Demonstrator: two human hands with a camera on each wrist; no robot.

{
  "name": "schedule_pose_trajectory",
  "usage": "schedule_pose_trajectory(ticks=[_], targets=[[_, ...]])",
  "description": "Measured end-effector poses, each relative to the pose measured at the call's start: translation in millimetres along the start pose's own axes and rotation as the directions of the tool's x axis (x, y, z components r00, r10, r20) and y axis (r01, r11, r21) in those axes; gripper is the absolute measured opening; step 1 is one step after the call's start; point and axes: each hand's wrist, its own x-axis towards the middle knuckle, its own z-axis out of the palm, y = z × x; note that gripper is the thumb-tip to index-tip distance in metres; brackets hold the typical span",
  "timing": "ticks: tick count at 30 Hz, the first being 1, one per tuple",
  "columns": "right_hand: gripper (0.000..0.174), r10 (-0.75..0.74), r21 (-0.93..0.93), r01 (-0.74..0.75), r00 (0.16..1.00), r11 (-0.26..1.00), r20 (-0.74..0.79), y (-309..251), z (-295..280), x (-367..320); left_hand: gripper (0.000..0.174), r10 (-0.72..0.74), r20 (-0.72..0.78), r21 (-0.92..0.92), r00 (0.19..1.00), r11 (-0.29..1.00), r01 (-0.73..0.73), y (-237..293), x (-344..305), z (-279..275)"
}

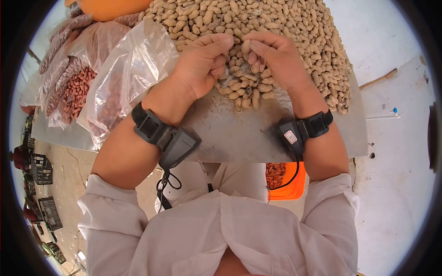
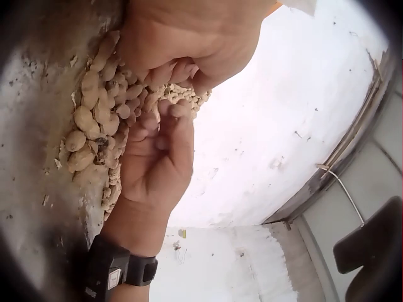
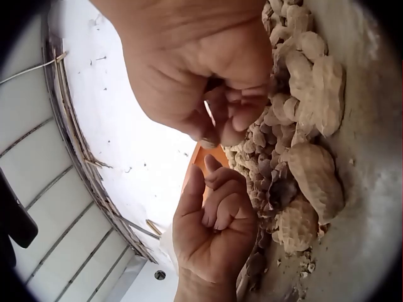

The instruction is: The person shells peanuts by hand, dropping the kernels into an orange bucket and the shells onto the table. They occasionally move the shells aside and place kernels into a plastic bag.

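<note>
Both hands are close together over a pile of unshelled peanuts (image 1: 294, 27) on a grey metal tabletop (image 1: 221, 133). My right hand (image 1: 282, 60) pinches what looks like a small tan peanut (image 1: 246, 47) between thumb and fingers; the fingertips partly hide it. Facing it, my left hand (image 1: 200, 64) has its fingers curled toward the palm. In the right wrist view, the left hand (image 3: 217, 233) shows its thumb and index fingertips slightly apart; I cannot tell whether its curled fingers hold anything. Several loose peanuts (image 1: 248, 87) lie just below the hands.
Clear plastic bags (image 1: 133, 69) stand left of the pile, with reddish shelled kernels (image 1: 78, 92) showing in one. An orange container (image 1: 115, 7) is at the back left. Below the table edge sits an orange bin (image 1: 287, 188) with reddish bits. Black crates (image 1: 41, 170) line the floor at left.
</note>
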Motion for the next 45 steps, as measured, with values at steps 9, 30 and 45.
schedule_pose_trajectory(ticks=[9, 30, 45], targets=[[0.035, -0.102, 0.499, 0.04, 0.99, 0.866, 0.098, 5, 5, -1, 0.031, 0.12, 0.063, 0.348, 0.991, 0.928, -0.135, -3, -9, 10], [0.027, -0.221, -0.08, 0.226, 0.973, 0.971, 0.069, -18, 14, -9, 0.016, 0.233, 0.109, 0.447, 0.966, 0.857, -0.257, -7, -10, 10], [0.022, -0.203, 0.181, 0.206, 0.979, 0.962, -0.035, -3, 15, -6, 0.016, 0.087, 0.12, -0.003, 0.989, 0.996, -0.087, -8, -7, 9]])
